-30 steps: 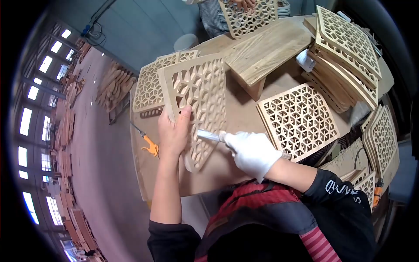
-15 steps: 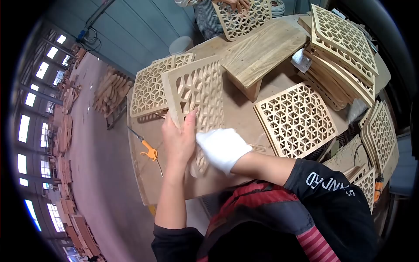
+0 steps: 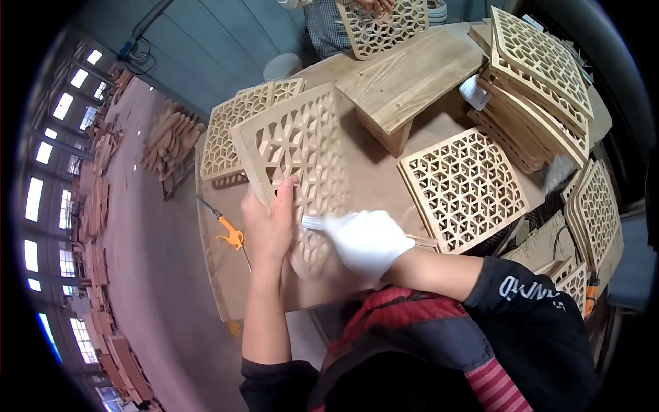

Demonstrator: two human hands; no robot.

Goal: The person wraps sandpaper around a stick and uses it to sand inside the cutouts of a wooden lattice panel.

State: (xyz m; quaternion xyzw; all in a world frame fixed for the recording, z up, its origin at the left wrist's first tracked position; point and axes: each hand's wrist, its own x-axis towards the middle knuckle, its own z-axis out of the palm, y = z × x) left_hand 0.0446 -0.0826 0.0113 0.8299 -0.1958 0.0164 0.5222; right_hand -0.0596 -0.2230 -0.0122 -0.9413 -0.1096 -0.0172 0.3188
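Note:
My bare left hand (image 3: pixel 269 223) grips the left edge of a wooden lattice panel (image 3: pixel 278 117), its thumb laid on the frame. The panel stands tilted above the table, its right side blurred. In a white glove, my right hand (image 3: pixel 369 240) is closed round a narrow flat tool (image 3: pixel 313 222). Its pale tip reaches the panel's openings, and a brownish end sticks out behind the glove. Motion blur hides the tool's exact kind. Behind the held panel lie other lattice panels (image 3: pixel 237 123).
An orange air blow gun (image 3: pixel 233 237) lies at the table's left. A wooden stand (image 3: pixel 412 79) is ahead, with stacked lattice panels (image 3: pixel 467 189) to its right and a taller stack (image 3: pixel 542 62) beyond. Across the table, a person's hand (image 3: pixel 377 7) holds another panel.
The held panel has turned, showing more of its face, and shifted slightly left with my left hand. My gloved hand has moved right and down, exposing the tool's tip.

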